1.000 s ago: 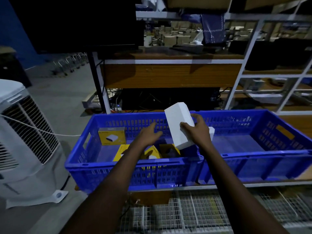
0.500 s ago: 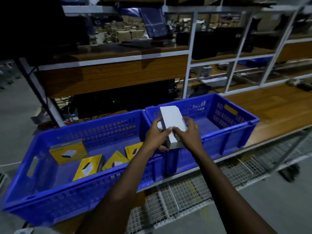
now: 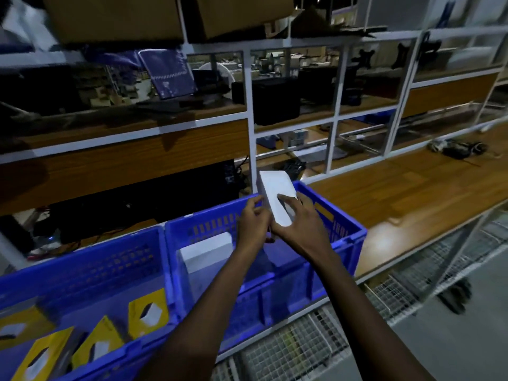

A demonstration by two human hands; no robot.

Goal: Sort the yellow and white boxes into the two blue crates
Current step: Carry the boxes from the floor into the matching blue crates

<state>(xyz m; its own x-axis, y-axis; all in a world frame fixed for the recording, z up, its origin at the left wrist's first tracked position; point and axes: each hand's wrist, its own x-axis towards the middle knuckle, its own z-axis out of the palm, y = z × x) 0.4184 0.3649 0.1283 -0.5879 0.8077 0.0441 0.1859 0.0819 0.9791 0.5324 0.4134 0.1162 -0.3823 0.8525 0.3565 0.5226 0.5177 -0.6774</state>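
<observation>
Both left hand (image 3: 254, 225) and right hand (image 3: 299, 225) clasp a white box (image 3: 276, 198) over a blue crate (image 3: 350, 236), second white box (image 3: 206, 248) beside left forearm.

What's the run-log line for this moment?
held white box | left hand and right hand hold it | above right crate | second white box inside | yellow boxes in left crate

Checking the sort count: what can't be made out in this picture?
All in the head view:
1. Yellow boxes in the left crate: cut off by the left and bottom edges, so the count is unknown.
2. Right crate floor: partly hidden by the left hand, the right hand and the forearms. Only one white box shows.
3. Held box: the lower end is hidden by both hands' grip.
4. Shelf items: too dark and blurred.
</observation>
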